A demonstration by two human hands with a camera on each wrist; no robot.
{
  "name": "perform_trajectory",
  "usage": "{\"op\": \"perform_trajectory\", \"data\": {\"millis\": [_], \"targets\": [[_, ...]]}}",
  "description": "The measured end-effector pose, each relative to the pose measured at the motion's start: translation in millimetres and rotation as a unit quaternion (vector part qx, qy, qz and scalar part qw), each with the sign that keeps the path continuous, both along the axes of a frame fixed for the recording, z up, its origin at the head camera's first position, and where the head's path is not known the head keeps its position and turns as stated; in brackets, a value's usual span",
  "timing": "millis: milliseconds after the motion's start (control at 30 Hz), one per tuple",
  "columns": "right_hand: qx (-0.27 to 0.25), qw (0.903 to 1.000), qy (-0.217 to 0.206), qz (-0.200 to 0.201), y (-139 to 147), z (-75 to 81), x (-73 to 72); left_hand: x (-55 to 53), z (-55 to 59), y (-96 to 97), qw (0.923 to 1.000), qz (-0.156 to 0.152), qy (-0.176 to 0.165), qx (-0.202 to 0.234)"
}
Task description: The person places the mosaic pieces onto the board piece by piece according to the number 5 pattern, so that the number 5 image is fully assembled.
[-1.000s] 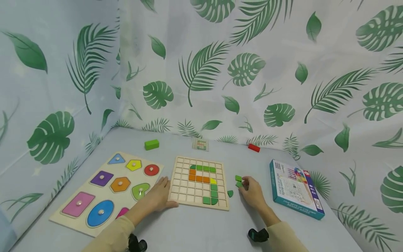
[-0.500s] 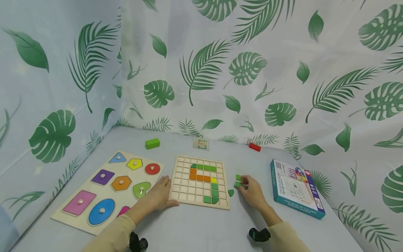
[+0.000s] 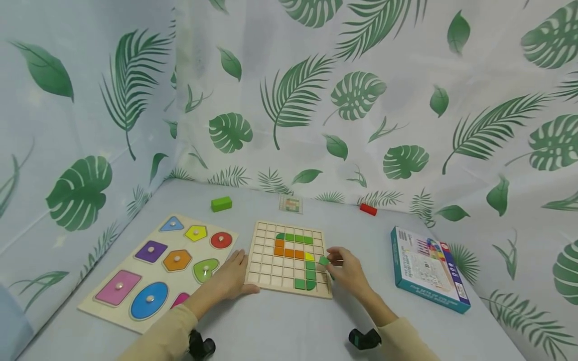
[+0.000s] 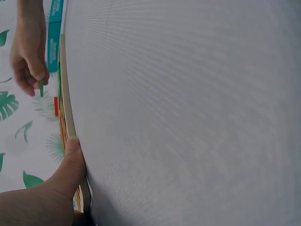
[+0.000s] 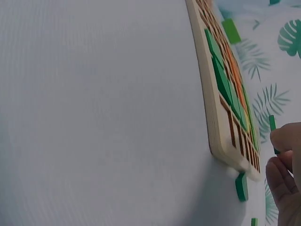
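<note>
A green tile (image 3: 324, 260) is pinched between thumb and fingers of my right hand (image 3: 349, 273), raised over the right edge of the wooden grid board (image 3: 264, 265). Orange, yellow and green tiles sit in the board's cells in a bent line. My left hand (image 3: 230, 277) lies along the board's left side with fingers extended. Its thumb (image 4: 72, 157) touches the board's near edge in the left wrist view. By the board's corner, the right wrist view shows a loose dark green piece (image 5: 241, 187) on the table; my right hand mostly hides it in the head view.
A knobbed shape puzzle (image 3: 155, 268) lies at the left. Toward the back are a green block (image 3: 221, 203), a small pattern card (image 3: 291, 204) and a red piece (image 3: 368, 209). A teal-edged box (image 3: 429, 271) stands on the right. Another light green piece (image 5: 254, 221) shows at the right wrist view's bottom.
My right hand has picked up a green tile from the table and carried it left to the board's right edge. The left hand keeps its place by the board.
</note>
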State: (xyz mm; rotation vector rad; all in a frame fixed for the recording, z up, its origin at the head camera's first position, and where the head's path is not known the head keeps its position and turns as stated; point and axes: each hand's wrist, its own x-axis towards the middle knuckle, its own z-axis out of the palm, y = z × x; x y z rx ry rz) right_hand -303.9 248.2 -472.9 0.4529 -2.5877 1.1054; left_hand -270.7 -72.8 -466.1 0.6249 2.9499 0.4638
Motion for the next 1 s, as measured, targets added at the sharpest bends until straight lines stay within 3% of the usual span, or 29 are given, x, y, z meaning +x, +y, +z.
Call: {"op": "perform_trajectory", "data": {"millis": [367, 633, 1000], "targets": [[0.001, 0.9982, 0.017, 0.057, -24, 0.5, 6.8, -2.4, 0.9, 0.5, 0.9999, 0.007, -0.007, 0.003], [0.035, 0.9923, 0.04, 0.112, -44, -2.7, 15.1, -1.1, 2.6, 0.8, 0.9999, 0.009, -0.012, 0.002], [0.091, 0.9891, 0.026, 0.113, -62, -7.4, 22.4, 0.2, 3.6, -0.4, 1.0, 0.002, -0.002, 0.006]]}}
